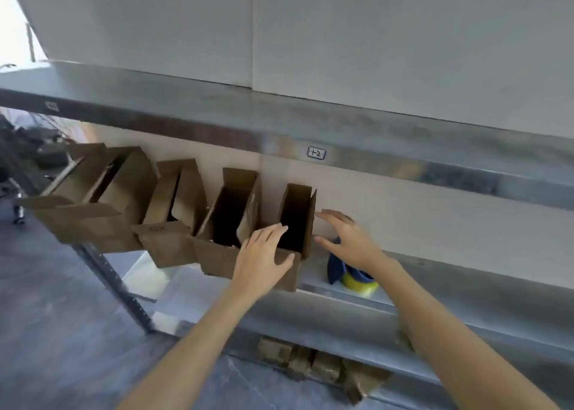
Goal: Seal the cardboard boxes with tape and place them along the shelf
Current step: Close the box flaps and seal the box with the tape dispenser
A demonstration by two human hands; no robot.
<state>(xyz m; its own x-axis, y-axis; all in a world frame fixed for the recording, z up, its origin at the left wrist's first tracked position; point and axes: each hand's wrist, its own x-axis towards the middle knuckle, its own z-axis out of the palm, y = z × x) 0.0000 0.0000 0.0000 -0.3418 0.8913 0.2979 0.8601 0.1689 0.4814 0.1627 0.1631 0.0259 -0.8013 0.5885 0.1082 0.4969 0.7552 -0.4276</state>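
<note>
on the shelf (450, 288), at the right end of a row of open cartons, stood the narrow box (297, 214) i was after, flaps up and no tape on it that i could see. three other boxes (226, 220) stood to its left, also unsealed, the nearest close against it. my left hand (259, 262) lay over the near wall, fingers (273, 232) straight and spread, thumb on the front face, clasping nothing. my right hand (351, 242) hovered just beside the right flap, loose and spread, holding nothing; whether it touched the cardboard i could not tell. the tape (357, 280), a yellow roll in a blue holder, sat on the shelf under that wrist, just right of the box.

i judged the box light: thin brown cardboard, its inside too dark to show any load. the walls looked stiff along the corners but likely to bow if squeezed mid-panel, and the flaps would fold under any pull. the dry surface should give fair grip. so i reckoned the best hold was one flat palm on each long side, low and near the corners, never by the flaps. its near end seemed to overhang the shelf edge, so a careless tug might tip it.
</note>
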